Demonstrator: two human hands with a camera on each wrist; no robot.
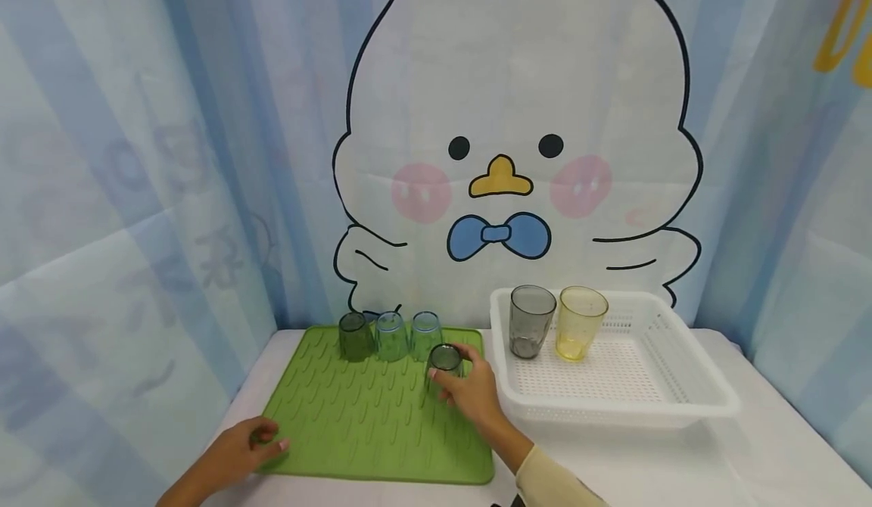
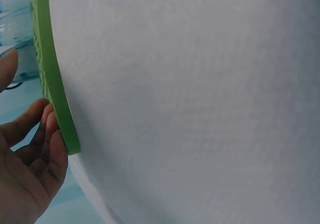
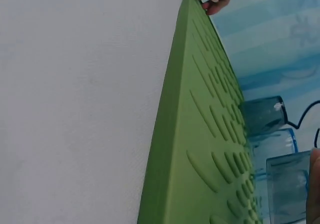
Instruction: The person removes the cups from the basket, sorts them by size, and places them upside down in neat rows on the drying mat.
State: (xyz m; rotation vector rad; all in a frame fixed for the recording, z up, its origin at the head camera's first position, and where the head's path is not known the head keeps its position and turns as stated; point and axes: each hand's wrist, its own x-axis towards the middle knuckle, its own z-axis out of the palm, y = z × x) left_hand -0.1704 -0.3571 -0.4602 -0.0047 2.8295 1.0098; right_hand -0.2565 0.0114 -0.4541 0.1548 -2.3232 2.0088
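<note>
My right hand point(image 1: 473, 390) holds a dark grey glass point(image 1: 446, 374) between thumb and fingers, over the right part of a green ridged mat point(image 1: 354, 431). Whether that glass touches the mat, I cannot tell. Along the mat's back edge stand a dark glass point(image 1: 356, 338) and two bluish clear glasses, the left one point(image 1: 391, 338) and the right one point(image 1: 425, 334). At the mat's front left corner is my left hand point(image 1: 241, 450), its fingers loosely bent beside the edge. The left wrist view has those fingers point(image 2: 55, 154) against the green rim, gripping nothing visible.
A white perforated basket point(image 1: 681, 409) stands right of the mat. Inside it are a tall grey glass point(image 1: 531, 321) and a yellow glass point(image 1: 580, 324). White cloth point(image 1: 599, 461) covers the table, and a printed curtain point(image 1: 504, 76) hangs behind and at both sides.
</note>
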